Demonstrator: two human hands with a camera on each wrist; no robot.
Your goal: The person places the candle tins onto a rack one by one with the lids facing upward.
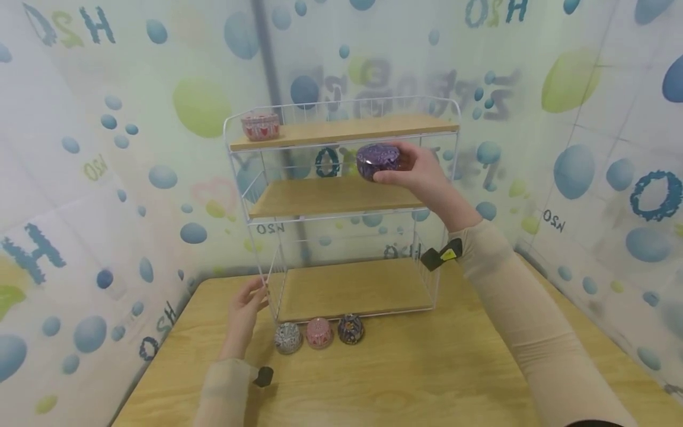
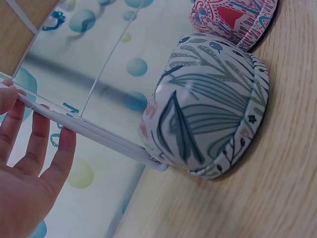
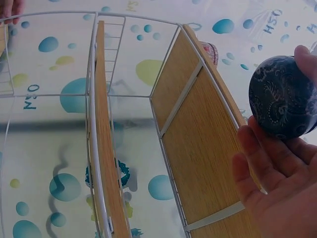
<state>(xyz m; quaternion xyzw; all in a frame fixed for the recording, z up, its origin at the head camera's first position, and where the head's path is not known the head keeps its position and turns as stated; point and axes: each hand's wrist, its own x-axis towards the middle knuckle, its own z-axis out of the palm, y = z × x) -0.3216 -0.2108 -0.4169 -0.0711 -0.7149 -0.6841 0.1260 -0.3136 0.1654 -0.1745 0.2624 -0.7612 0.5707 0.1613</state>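
My right hand (image 1: pixel 421 172) grips a round purple patterned tin (image 1: pixel 377 161), thumb on one side and fingers on the other. It holds the tin in front of the rack, between the top and middle boards. With thumb and fingertips, my left hand (image 2: pixel 34 163) holds the white wire post (image 2: pixel 94 131) at the lower left of the three-tier rack (image 1: pixel 347 210). On the table before the rack stand a white leaf-patterned tin (image 1: pixel 288 338), a pink tin (image 1: pixel 319 333) and a dark floral tin (image 1: pixel 350 329) in a row. Another pink tin with red hearts (image 1: pixel 261 127) sits at the top board's left end.
The rack has wooden boards and thin wire rails along its back and sides. It stands toward the back of a wooden table (image 1: pixel 395 379). Behind and at both sides hangs a curtain (image 1: pixel 203 53) printed with blue and green drops.
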